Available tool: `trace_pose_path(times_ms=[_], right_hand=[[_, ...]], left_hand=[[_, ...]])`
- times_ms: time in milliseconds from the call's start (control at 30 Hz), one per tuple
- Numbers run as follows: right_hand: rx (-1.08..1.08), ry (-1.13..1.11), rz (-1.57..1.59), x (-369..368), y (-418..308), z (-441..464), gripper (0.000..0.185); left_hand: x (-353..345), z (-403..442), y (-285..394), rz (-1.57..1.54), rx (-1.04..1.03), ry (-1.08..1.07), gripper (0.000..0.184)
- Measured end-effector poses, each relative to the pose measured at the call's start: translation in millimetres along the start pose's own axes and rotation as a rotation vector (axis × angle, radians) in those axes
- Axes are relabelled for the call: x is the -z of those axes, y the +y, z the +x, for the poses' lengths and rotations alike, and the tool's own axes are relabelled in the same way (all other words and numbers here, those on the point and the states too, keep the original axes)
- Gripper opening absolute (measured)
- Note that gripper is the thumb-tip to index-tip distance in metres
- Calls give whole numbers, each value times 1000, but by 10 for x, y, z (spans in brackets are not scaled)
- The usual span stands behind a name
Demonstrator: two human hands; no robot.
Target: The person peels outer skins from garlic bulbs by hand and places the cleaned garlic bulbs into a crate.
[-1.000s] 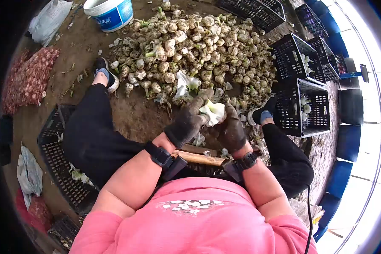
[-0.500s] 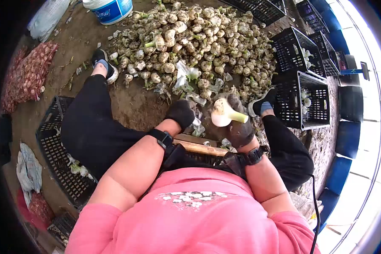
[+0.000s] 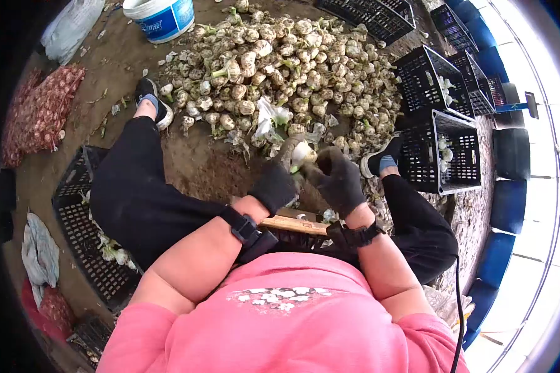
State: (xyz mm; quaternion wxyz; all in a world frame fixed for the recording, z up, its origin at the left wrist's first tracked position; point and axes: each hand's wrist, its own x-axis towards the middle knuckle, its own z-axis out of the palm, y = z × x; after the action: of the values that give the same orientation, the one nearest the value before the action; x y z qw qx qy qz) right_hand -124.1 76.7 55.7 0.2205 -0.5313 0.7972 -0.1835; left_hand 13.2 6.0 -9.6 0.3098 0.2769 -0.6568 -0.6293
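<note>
My left hand, in a dark glove, is closed around a whitish garlic bulb with a short green stem pointing down toward my wrist. My right hand, gloved as well, has its fingers bent and pinched at the bulb's right side; its fingertips are partly blurred. Just beyond both hands lies a big heap of soil-stained garlic bulbs. A pale torn plastic scrap rests on the near side of that heap. Below my hands, a wooden strip runs across between my legs.
Black plastic crates stand at right, some with white bulbs inside. Another crate sits by my left leg. A white-and-blue bucket is at the back left, near a red mesh sack of bulbs. Blue barrels line the right side.
My hands have come together farther forward. The clean bulb in my right hand is gone from there; a bulb is now in my left hand, and I cannot tell whether it is the same.
</note>
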Motion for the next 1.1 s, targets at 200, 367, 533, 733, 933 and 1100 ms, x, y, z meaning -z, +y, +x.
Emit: trace_pose_path(times_ms=[200,367,533,733,933,1100], right_hand=[[111,-59,-276,-98,-104,92,25],[86,-18,-29,-245,217,184,17],[30,-73,195,-108,96,113,18],[-97,-205,571,-178,454,169,17],[-57,130,1071,-771,880,467,28],[-228,-176,1131,-228,676,408,37]], left_hand=[[104,-21,91,314,107,-73,59],[104,-32,73,276,109,-24,57],[45,-19,-51,363,87,-48,56],[111,29,-5,135,-132,6,56],[-13,-2,442,-1181,616,-479,63],[94,79,216,-1162,568,-457,64]])
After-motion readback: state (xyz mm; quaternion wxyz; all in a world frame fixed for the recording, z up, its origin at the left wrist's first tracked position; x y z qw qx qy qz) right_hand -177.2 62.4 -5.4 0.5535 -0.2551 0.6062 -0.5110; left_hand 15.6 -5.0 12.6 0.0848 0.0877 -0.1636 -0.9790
